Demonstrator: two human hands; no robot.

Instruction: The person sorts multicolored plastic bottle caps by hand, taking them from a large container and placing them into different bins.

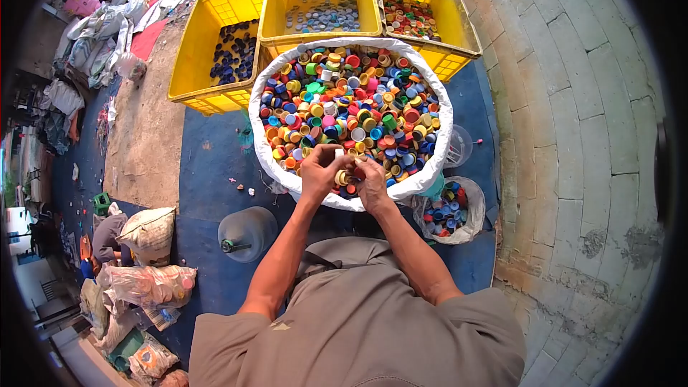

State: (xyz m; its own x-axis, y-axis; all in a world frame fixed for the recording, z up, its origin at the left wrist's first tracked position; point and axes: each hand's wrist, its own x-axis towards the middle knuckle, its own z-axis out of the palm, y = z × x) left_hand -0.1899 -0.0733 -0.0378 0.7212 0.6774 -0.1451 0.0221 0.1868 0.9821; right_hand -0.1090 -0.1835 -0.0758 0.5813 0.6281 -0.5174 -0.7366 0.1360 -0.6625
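A wide sack with a rolled white rim [446,118] is full of bottle caps [344,104] in many colours. Over its near part, my left hand [322,170] has its fingers bent around a small white cap [339,153]. Close beside it, my right hand [371,180] pinches a small pale piece, too small to name. Yellowish caps [342,178] show between the two hands, and I cannot tell which hand, if either, touches them.
Three yellow crates [188,50] with sorted caps stand beyond the sack. A clear bag of caps [469,226] is at the right, a large clear bottle [247,233] at the left. Filled sacks [148,236] and a crouching person [107,238] are farther left. A wall [559,172] runs along the right.
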